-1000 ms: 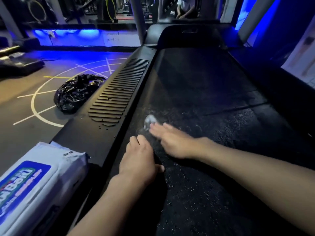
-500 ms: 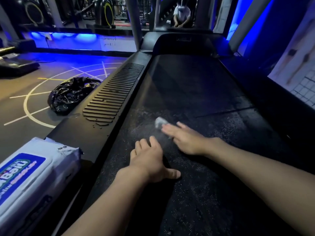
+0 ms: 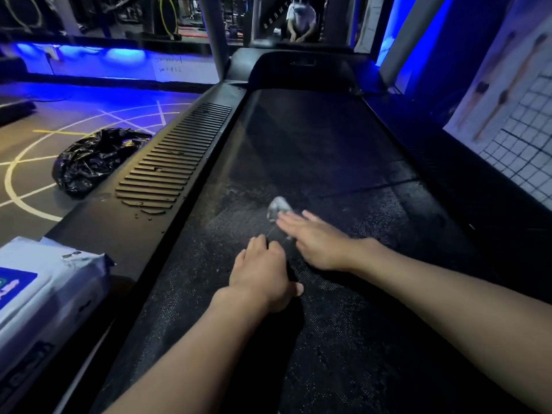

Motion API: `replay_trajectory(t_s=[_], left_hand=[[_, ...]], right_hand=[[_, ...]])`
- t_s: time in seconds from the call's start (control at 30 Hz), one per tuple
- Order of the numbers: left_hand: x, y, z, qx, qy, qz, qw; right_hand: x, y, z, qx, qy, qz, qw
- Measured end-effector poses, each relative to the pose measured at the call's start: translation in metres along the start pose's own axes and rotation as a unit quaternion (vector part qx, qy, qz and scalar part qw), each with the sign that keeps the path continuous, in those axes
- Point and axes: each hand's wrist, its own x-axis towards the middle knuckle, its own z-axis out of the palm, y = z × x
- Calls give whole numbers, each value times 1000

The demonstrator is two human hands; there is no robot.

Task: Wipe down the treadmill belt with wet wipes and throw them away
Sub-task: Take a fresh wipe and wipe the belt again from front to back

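1. Wet wipe [image 3: 279,207], pale and crumpled, lies mid-width on the treadmill belt [image 3: 313,138] and pokes out from under the fingertips of the right hand [image 3: 316,243].
2. The right hand lies flat, fingers straight and close together, pressing the wipe onto the belt.
3. The left hand [image 3: 263,276] rests palm-down on the belt just beside the right hand and nearer the camera. Its fingers are extended and it holds nothing, clear of the wipe.
4. A wipes pack [image 3: 44,282] sits at the lower left beside the ribbed side rail [image 3: 176,162]; its blue label is cut off and unreadable.
5. A black rubbish bag [image 3: 92,159] lies on the floor left of the rail.
6. Letters "NESS" [image 3: 265,17] show beyond the treadmill's head.
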Motion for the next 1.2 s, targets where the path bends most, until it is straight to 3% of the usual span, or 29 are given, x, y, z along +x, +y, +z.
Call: replay_trajectory(t_s=[0.1,0.23,0.4,0.53,0.67,0.73,0.83,1.0,1.13,1.2], left_hand=[[5,6,0,7,-12,-13,1000],[6,18,0,-25,-6,-47,999],[12,41,0,-30,-5,-86,996],[19,52,4,-7,-45,-91,995],[28,48,11,8,2,-1,1000],[28,50,13,3,18,29,999],[28,57,15,12,11,28,999],[33,63,14,-26,-22,-4,999],[25,74,18,-2,-31,-16,999],[23,76,21,22,-32,-13,999]], right_hand=[[-16,4,-4,22,-20,-52,998],[-11,41,-18,-27,8,106,994],[-28,26,-12,-25,-45,53,997],[-25,50,-22,-43,-30,129,990],[-37,30,-11,-20,-45,31,998],[-40,45,-15,-28,-42,30,998],[-39,65,-21,-37,-20,114,993],[-54,52,-14,2,-45,11,999],[-56,95,-34,-27,-24,168,985],[-66,84,-31,-34,-37,138,989]])
